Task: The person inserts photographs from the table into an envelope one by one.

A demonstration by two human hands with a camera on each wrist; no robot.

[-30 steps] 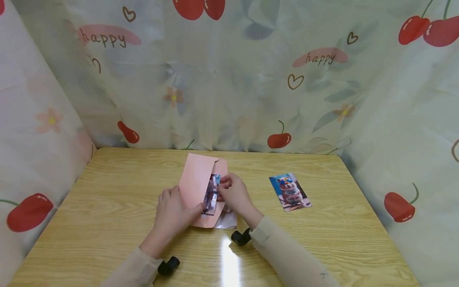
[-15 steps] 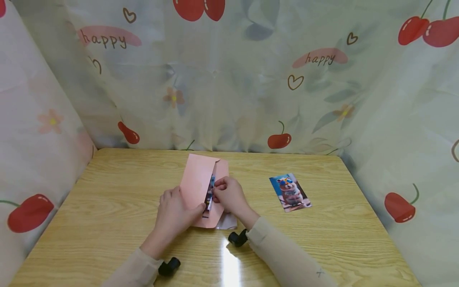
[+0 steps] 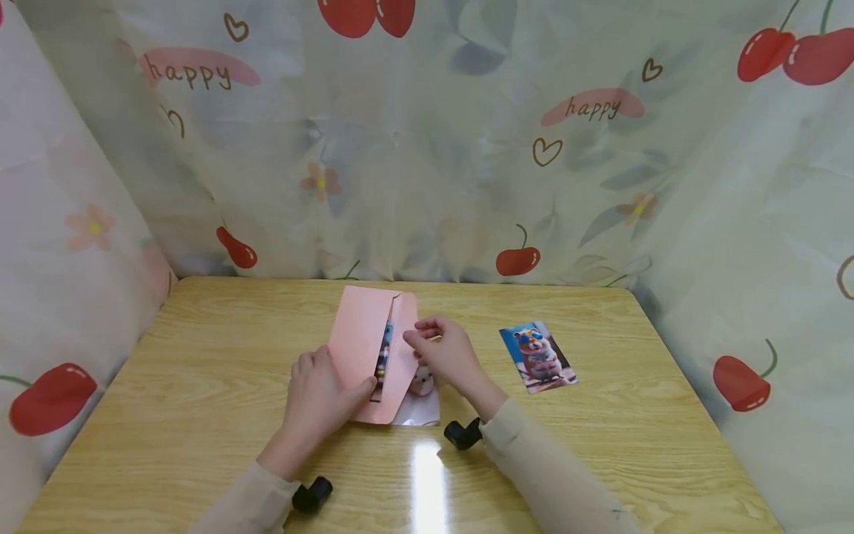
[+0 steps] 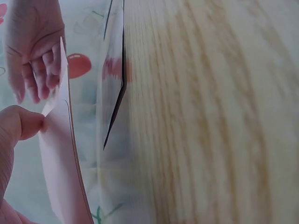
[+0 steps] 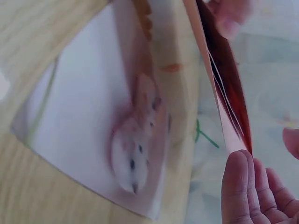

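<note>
My left hand (image 3: 323, 393) grips a pink envelope (image 3: 360, 337) by its near left part, the thumb (image 4: 30, 125) at its mouth. The envelope is held up off the table, its flap turned to the right. Inside the mouth shows a narrow strip of a colourful photo (image 3: 383, 352); the rest of it is hidden. My right hand (image 3: 454, 360) is beside the flap, fingers extended in the right wrist view and no photo between them. Lower down, partly covered by the envelope, lies a pale photo (image 5: 93, 116) of small white animals.
To the right, a photo (image 3: 539, 357) of a hamster in sunglasses lies flat on the wooden table (image 3: 640, 415). Black wrist cameras (image 3: 312, 495) sit at both cuffs. A patterned cloth (image 3: 427, 148) hangs behind and at both sides.
The photo at the envelope's mouth has slid left, deeper inside. My right hand has let go of it and moved back to the right. The left hand keeps its grip.
</note>
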